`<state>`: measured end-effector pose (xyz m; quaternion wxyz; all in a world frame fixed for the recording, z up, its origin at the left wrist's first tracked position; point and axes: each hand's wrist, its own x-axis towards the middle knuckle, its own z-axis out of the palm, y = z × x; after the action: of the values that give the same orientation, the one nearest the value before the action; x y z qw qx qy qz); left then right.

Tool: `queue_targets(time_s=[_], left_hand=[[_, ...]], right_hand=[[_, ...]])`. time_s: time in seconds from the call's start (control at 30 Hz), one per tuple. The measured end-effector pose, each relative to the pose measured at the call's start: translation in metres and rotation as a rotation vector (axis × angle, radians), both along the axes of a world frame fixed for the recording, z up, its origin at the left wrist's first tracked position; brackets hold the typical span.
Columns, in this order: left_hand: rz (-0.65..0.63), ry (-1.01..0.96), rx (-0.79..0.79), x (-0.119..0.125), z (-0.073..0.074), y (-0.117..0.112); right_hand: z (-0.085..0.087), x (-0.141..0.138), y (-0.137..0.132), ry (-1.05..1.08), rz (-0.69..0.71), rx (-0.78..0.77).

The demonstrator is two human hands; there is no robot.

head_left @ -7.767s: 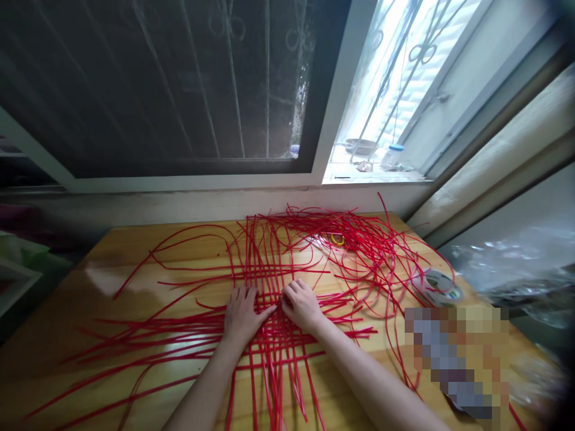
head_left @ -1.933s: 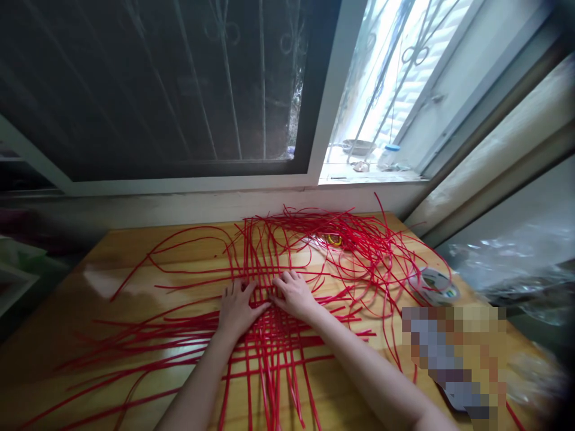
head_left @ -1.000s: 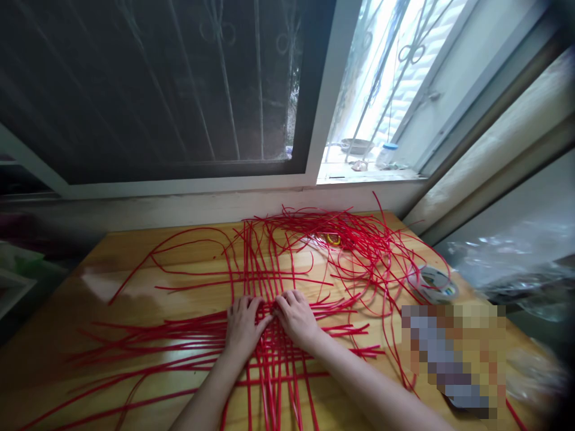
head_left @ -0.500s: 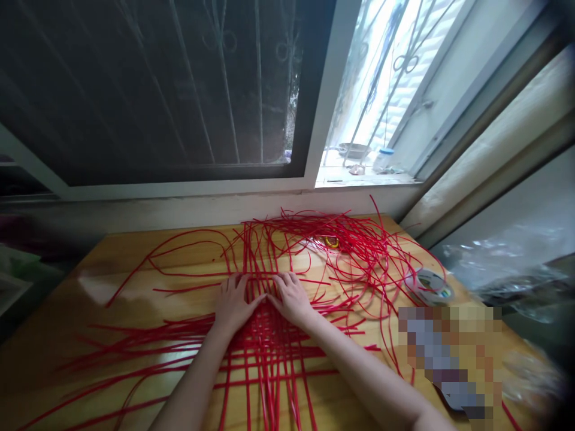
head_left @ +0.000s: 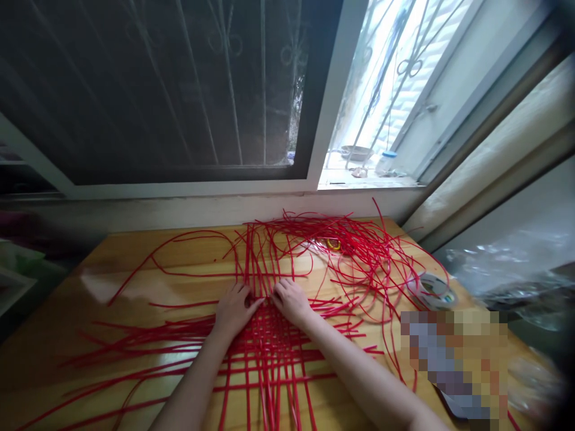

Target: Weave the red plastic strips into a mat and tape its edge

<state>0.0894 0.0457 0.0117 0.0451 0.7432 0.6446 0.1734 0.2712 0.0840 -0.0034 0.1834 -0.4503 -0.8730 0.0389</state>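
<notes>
Red strands crossed into an open-ended lattice, with both hands at its far side. The woven lattice [head_left: 272, 338] lies on the wooden tabletop [head_left: 49, 341], its dense middle just nearer the front edge than the fingers. The left hand [head_left: 232, 308] rests palm down on the weave's far left part, thumb extended inward; the right hand [head_left: 291, 302] sits opposite, fingers curled down onto the strands, the two thumbs near each other. Whether either hand pinches a strand cannot be told. The strands are thin, smooth and slightly glossy; lengthwise ones run toward the front edge, crosswise ones fan loosely toward the left edge and end in shorter tips at right. One curved strand [head_left: 202, 275] crosses beyond the fingertips. A tangled pile of loose strands [head_left: 345, 230] occupies the far right corner, partly around a yellow ring [head_left: 333, 248]; a tape roll [head_left: 417, 293] lies near the right edge, behind a pixelated item [head_left: 453, 365]. Grained, reflective wood extends between the fanned ends and the left edge.
</notes>
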Motion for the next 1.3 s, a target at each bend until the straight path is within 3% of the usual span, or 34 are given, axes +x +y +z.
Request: queue_targets(time_s=[0.17, 0.4, 0.77, 0.9, 1.07, 1.17, 1.3], left_hand=[[0.093, 0.076, -0.019, 0.003, -0.001, -0.019], [0.117, -0.019, -0.054, 0.005, -0.013, -0.027], [0.083, -0.123, -0.074, 0.004, -0.014, -0.027], [0.106, -0.117, -0.034, 0.003, -0.005, -0.015], [0.025, -0.027, -0.001, -0.004, 0.011, 0.022], [-0.059, 0.004, -0.076, -0.012, 0.014, 0.035], [-0.160, -0.015, -0.219, -0.019, 0.014, 0.027]], right_hand=[[0.014, 0.006, -0.023, 0.009, -0.007, -0.029], [0.002, 0.010, -0.039, 0.051, -0.055, -0.041], [-0.004, 0.011, -0.039, 0.066, -0.043, -0.035], [0.002, 0.009, -0.031, 0.114, -0.016, -0.004], [0.012, 0.001, 0.003, 0.048, -0.021, 0.003], [0.012, -0.002, 0.017, -0.018, -0.085, -0.024], [0.005, -0.001, 0.015, -0.027, -0.147, -0.012]])
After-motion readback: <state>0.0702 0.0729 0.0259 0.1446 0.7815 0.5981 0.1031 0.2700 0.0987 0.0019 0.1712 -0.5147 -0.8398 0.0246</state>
